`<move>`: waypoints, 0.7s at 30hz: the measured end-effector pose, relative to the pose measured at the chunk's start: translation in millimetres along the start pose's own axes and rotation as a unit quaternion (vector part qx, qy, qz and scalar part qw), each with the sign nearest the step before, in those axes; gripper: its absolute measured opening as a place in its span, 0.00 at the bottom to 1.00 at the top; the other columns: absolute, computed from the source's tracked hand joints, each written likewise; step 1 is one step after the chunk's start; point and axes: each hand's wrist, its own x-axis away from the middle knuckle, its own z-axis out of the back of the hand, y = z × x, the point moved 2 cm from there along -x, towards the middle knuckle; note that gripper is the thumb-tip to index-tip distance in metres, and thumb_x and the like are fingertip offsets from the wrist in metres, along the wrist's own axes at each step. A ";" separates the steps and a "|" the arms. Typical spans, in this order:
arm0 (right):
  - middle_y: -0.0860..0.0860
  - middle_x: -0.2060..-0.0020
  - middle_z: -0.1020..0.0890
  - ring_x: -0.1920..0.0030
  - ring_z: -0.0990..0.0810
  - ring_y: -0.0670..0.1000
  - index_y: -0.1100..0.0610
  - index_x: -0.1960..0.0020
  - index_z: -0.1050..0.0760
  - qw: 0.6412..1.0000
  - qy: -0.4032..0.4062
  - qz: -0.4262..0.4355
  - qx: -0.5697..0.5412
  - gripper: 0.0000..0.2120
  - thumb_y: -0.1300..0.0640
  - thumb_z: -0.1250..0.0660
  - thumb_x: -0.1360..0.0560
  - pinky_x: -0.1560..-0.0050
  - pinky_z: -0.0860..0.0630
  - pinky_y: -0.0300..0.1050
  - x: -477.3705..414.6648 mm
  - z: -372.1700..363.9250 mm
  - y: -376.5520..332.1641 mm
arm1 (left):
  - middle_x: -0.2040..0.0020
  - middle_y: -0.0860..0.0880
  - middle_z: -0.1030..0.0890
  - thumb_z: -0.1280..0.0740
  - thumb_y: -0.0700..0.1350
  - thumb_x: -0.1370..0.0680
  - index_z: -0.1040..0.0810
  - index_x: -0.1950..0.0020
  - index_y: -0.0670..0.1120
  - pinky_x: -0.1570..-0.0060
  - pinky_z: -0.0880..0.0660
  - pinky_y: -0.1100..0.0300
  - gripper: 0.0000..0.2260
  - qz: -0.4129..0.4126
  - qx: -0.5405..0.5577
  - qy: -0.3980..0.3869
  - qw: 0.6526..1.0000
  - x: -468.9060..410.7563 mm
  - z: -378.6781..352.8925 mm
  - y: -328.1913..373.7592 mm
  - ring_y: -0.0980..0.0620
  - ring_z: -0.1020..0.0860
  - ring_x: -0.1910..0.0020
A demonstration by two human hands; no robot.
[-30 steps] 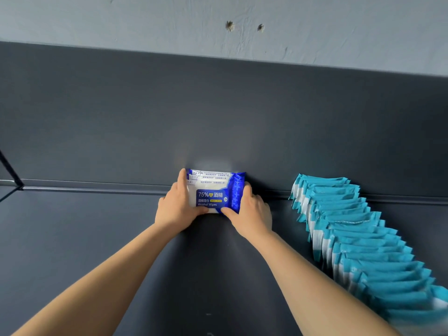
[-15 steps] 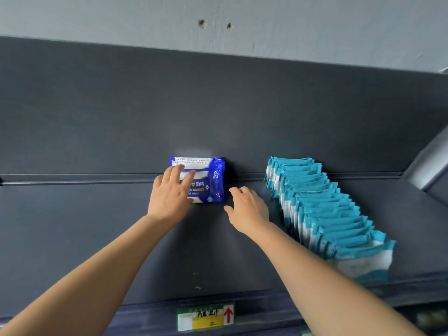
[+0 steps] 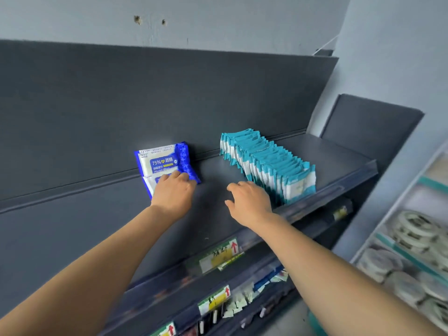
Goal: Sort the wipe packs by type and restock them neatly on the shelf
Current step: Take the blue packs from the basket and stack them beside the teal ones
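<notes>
a blue alcohol wipe pack (image 3: 167,161) is seen propped against the back panel (image 3: 145,105) of a dark shelf (image 3: 213,219), its lower front pressed by the near-straight fingers of the left hand (image 3: 173,192). the right hand (image 3: 249,202) is held open, gripping nothing, between it and a row of teal wipe packs (image 3: 269,163) stood upright on the shelf.

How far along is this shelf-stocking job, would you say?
Done: a tidy row of teal packs stands on the shelf. In hand: the left hand rests on the blue alcohol wipes leaning against the back panel; the right hand hovers empty. Left: probably more blue packs, though no unshelved stock shows.
</notes>
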 end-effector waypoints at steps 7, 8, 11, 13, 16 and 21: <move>0.53 0.44 0.21 0.41 0.25 0.55 0.54 0.38 0.27 0.992 0.028 -0.124 0.023 0.16 0.49 0.37 0.22 0.48 0.26 0.49 95.7 37.7 41.2 | 0.44 0.49 0.23 0.38 0.43 0.24 0.25 0.42 0.49 0.48 0.31 0.55 0.11 -0.128 0.031 0.015 0.991 16.5 37.5 77.2 0.47 0.27 0.41; 0.53 0.44 0.21 0.41 0.25 0.55 0.54 0.38 0.27 0.989 0.026 -0.143 0.027 0.16 0.49 0.36 0.23 0.48 0.25 0.49 111.6 41.3 48.7 | 0.44 0.49 0.22 0.38 0.43 0.23 0.25 0.42 0.49 0.47 0.31 0.55 0.11 -0.147 0.030 0.019 0.988 20.0 42.3 91.3 0.47 0.27 0.41; 0.53 0.44 0.22 0.41 0.25 0.56 0.54 0.38 0.27 0.979 0.009 -0.201 0.041 0.16 0.49 0.35 0.23 0.47 0.25 0.49 164.2 49.4 70.8 | 0.42 0.49 0.23 0.37 0.43 0.23 0.26 0.39 0.49 0.45 0.31 0.55 0.13 -0.204 0.039 0.024 0.978 33.8 55.8 137.4 0.47 0.28 0.40; 0.53 0.44 0.23 0.41 0.25 0.56 0.54 0.38 0.27 0.970 0.003 -0.239 0.053 0.16 0.49 0.35 0.24 0.48 0.26 0.49 202.9 55.8 85.8 | 0.42 0.49 0.23 0.38 0.42 0.23 0.26 0.38 0.48 0.45 0.31 0.55 0.13 -0.240 0.047 0.028 0.969 45.1 64.3 170.8 0.46 0.28 0.40; 0.53 0.42 0.23 0.40 0.26 0.56 0.53 0.36 0.28 0.953 -0.012 -0.297 0.060 0.17 0.50 0.36 0.23 0.48 0.27 0.48 266.8 65.9 109.3 | 0.42 0.48 0.23 0.38 0.44 0.22 0.26 0.40 0.49 0.44 0.31 0.54 0.11 -0.294 0.051 0.033 0.954 68.1 77.6 225.1 0.46 0.27 0.40; 0.54 0.41 0.23 0.40 0.26 0.57 0.53 0.36 0.28 0.922 -0.047 -0.377 0.073 0.18 0.50 0.36 0.23 0.45 0.26 0.50 385.6 82.1 144.9 | 0.41 0.49 0.24 0.38 0.45 0.22 0.27 0.38 0.49 0.43 0.30 0.54 0.13 -0.370 0.064 0.019 0.927 125.8 93.0 323.4 0.47 0.28 0.38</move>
